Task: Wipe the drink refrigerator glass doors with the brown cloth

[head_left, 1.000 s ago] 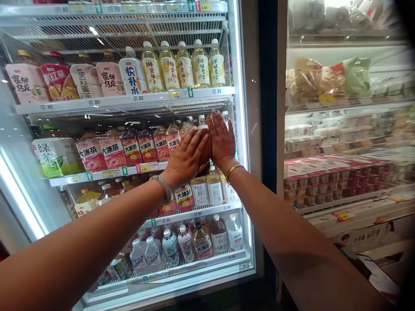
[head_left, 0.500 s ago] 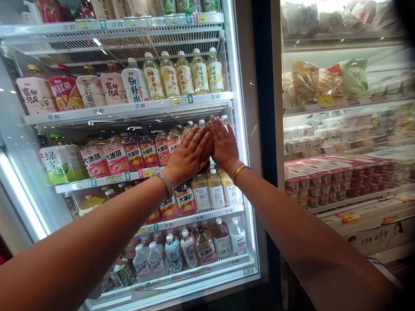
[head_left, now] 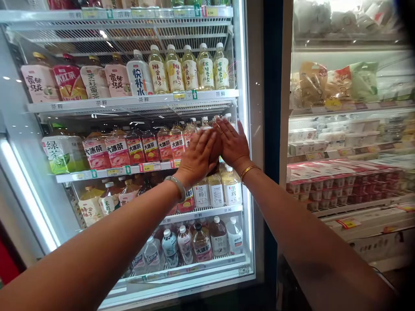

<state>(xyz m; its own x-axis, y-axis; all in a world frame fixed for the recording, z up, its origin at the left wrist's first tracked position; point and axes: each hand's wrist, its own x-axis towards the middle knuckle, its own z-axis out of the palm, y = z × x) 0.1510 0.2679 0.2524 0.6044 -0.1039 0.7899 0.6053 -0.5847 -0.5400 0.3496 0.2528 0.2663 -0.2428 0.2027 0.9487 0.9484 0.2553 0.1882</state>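
Observation:
Both arms reach forward to the glass door (head_left: 103, 116) of an upright drinks cooler. My left hand (head_left: 197, 153), with a pale bangle at the wrist, lies with fingers stretched out against the glass. Close beside it on the right, my right hand (head_left: 234, 143), wearing a gold bracelet, is also flat with its fingers extended. A brownish patch shows between the hands, perhaps their reflection. Nothing held is visible in either hand. Behind the glass, iced tea bottles (head_left: 150, 145) stand on the middle shelf, and the hands hide part of that row.
Yellowish drink bottles (head_left: 189, 69) line the shelf above. Clear and tinted bottles (head_left: 218, 236) stand on the bottom shelf. To the right, past a dark cooler frame (head_left: 271, 108), an open chiller holds packs of yogurt cups (head_left: 337, 177) and bagged goods (head_left: 365, 82).
Both hands appear slightly farther right in the view, still flat and side by side. The left forearm covers different bottles, and more of the lower-left row shows.

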